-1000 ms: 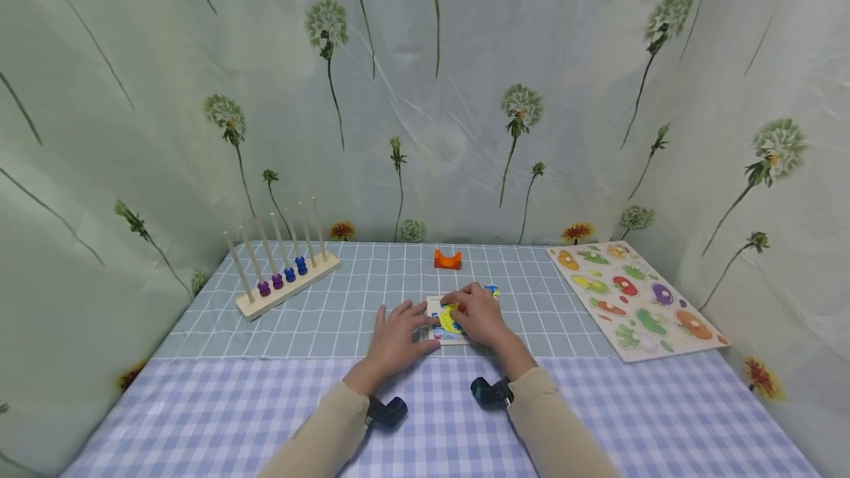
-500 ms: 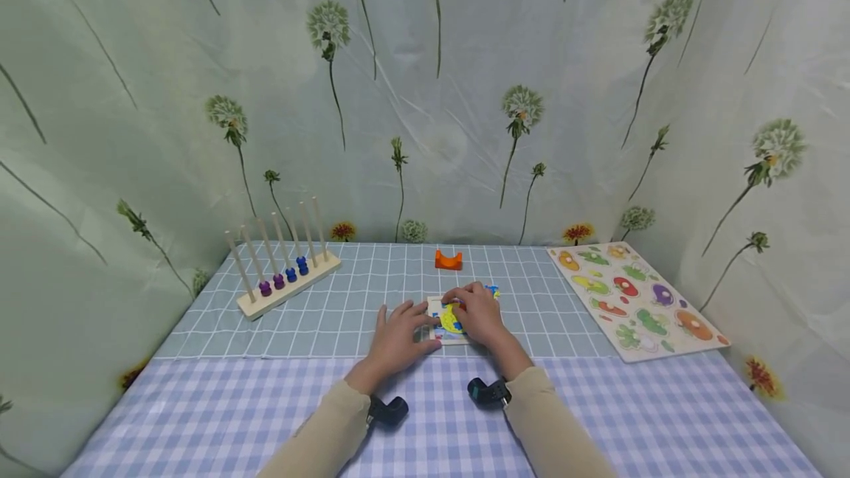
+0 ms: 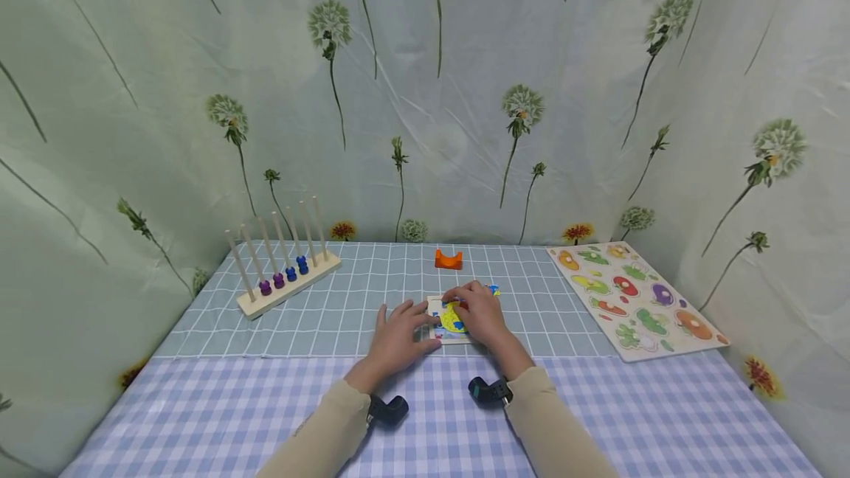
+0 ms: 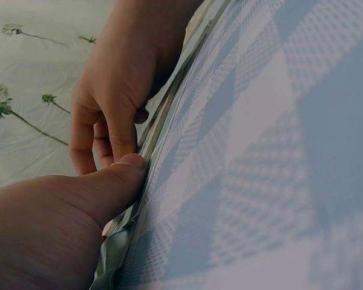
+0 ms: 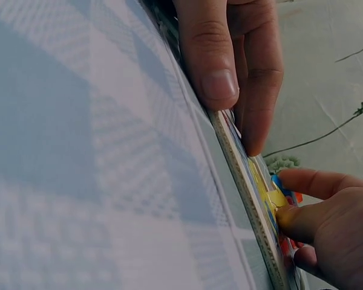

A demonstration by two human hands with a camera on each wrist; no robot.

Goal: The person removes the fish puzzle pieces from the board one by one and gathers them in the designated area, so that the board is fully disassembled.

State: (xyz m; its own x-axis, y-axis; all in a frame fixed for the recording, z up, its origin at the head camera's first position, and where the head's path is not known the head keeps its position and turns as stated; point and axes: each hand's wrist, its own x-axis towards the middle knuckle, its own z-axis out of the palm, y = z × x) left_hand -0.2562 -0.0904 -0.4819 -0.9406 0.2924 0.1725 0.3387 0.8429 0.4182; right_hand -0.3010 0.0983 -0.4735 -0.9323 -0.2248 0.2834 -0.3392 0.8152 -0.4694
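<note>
A small puzzle board [image 3: 458, 341] with a yellow round picture lies flat between both hands. My left hand [image 3: 396, 341] has its fingers spread at the board's left side; in the left wrist view its thumb [image 4: 118, 178] presses the near edge. Over the board's right part, my right hand [image 3: 482, 316] bends its fingers down. The right wrist view shows that hand [image 5: 333, 223] with thumb and forefinger pinching a small colourful puzzle piece [image 5: 277, 197] at the board's surface. Its full outline is hidden by the fingers. Behind the right hand lies a blue and yellow piece [image 3: 494, 290].
A wooden peg rack [image 3: 288, 288] with purple and blue beads stands at the back left. An orange curved block [image 3: 448, 260] sits behind the puzzle board. On the right lies a large vegetable puzzle board [image 3: 620, 282]. A patterned curtain [image 3: 451, 168] hangs behind the table.
The right fingers have shifted slightly over the board, and a red patch now shows beside them. Blue spots on the yellow picture look different. The left hand has hardly moved.
</note>
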